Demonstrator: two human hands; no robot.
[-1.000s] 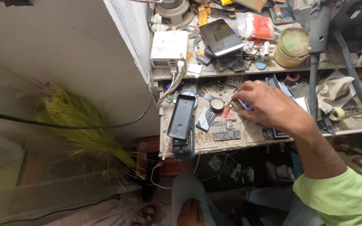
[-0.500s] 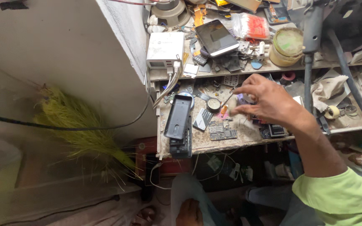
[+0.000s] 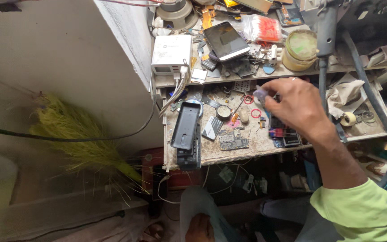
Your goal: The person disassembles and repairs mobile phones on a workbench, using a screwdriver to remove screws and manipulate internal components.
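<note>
A cluttered repair bench [image 3: 256,148] sits against a white wall, with a raised shelf [image 3: 229,74] behind it and a green broom [image 3: 77,139] leaning off to the side.

In the head view, my right hand [image 3: 298,105] hovers over the bench, thumb and forefinger pinched shut on a small pale part [image 3: 260,93] that pokes out just past my fingertips. It looks tiny and light, probably thin plastic or film (too blurred to say which), so I judge it easy to drop or bend; a soft pinch at its edges seems the safest hold. My left hand is out of view.

Just below my grip lie two red rings [image 3: 256,113], and under my palm some dark chips [image 3: 283,134]. Further out from my fingertips sit a circuit board [image 3: 233,141] and a black phone case [image 3: 186,125]. Beyond my knuckles, on the shelf, rest a phone [image 3: 227,41], a white charger [image 3: 172,54] and a jar [image 3: 300,49].
</note>
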